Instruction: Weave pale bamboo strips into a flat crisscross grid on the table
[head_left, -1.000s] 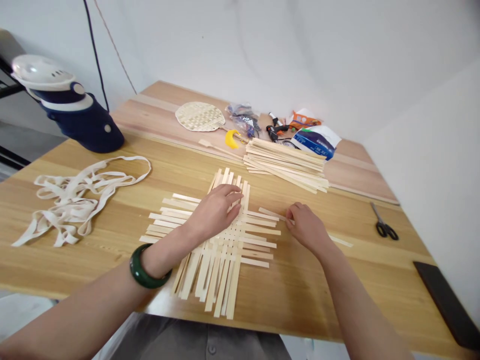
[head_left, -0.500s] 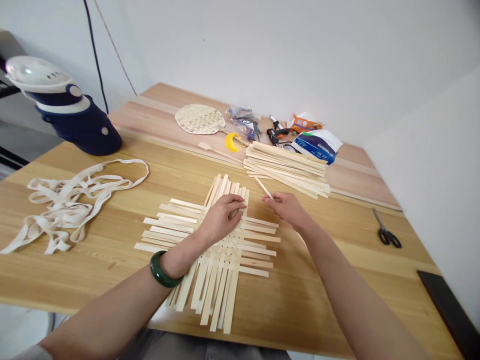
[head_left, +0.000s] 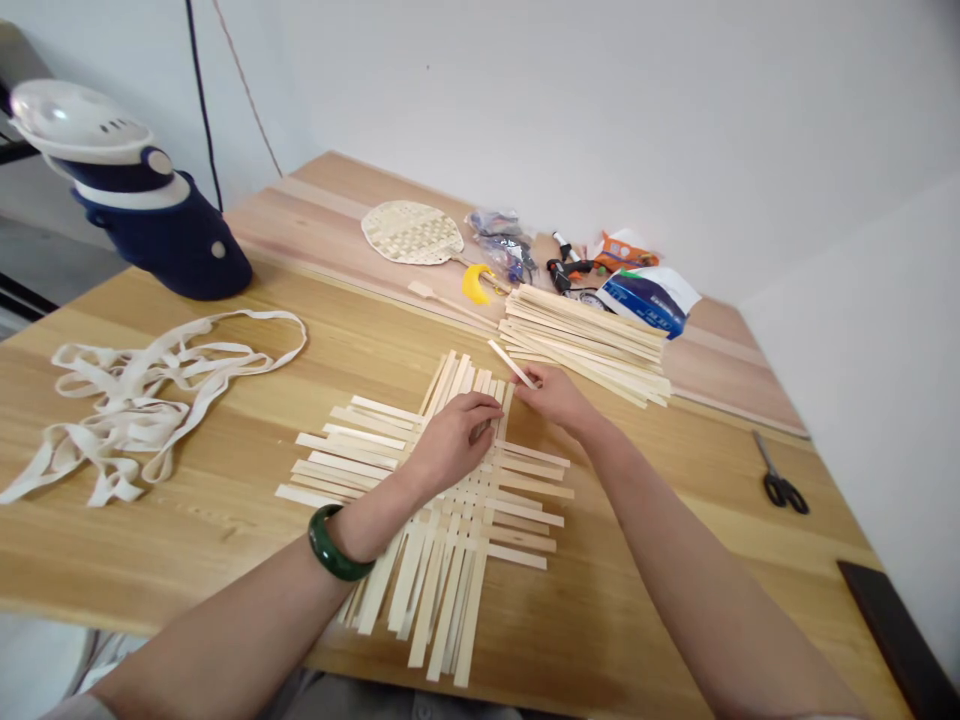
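Bamboo strip weave point(head_left: 459, 520) lying flat on wooden tabletop point(head_left: 645, 560), centre interlaced over-and-under, strip ends all round loose and not yet woven in. Left hand point(head_left: 450, 442) flat on weave, fingers close together, pressing down, no pinch. Right hand point(head_left: 553, 396) at far edge of weave, thumb and fingers pinching one loose strip point(head_left: 510, 362). Stack of bamboo strips point(head_left: 585, 345) unwoven, just beyond.

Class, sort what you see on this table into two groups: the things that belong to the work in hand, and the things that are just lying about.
In use: left hand on the bamboo weave; right hand holding a bamboo strip; strip stack.

Lying about: scissors; cloth tape; woven fan; blue appliance.
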